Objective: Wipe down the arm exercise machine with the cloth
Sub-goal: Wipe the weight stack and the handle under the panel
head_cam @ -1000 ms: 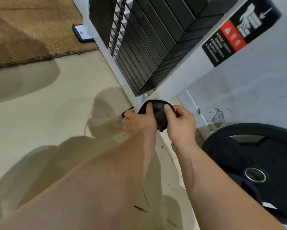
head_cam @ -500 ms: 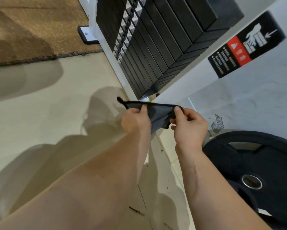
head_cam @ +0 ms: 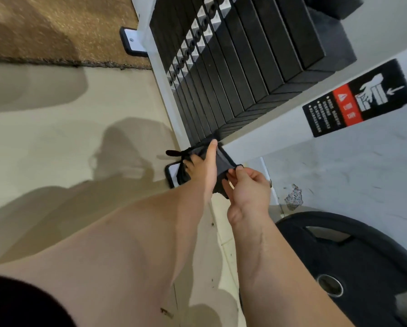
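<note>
With left hand (head_cam: 197, 169), grips the dark cloth (head_cam: 221, 161), 1 digit laid straight up its face; with right hand (head_cam: 248, 187), pinches the cloth's near corner between thumb and fingertip. Holds it stretched between the 2 hands, off the floor, right at the bottom corner of the arm exercise machine (head_cam: 280, 119), just below the lowest plates of the weight stack (head_cam: 245, 67). Cannot tell whether it touches the frame. Looks like readying or refolding the cloth rather than wiping. Shows no wiped streak anywhere on the machine, so probably leaves most of the wiping to do. Further out: warning sticker (head_cam: 358, 97) on the frame, black weight plate (head_cam: 362, 256) lying at right, brown mat (head_cam: 44, 27) at upper left.
</note>
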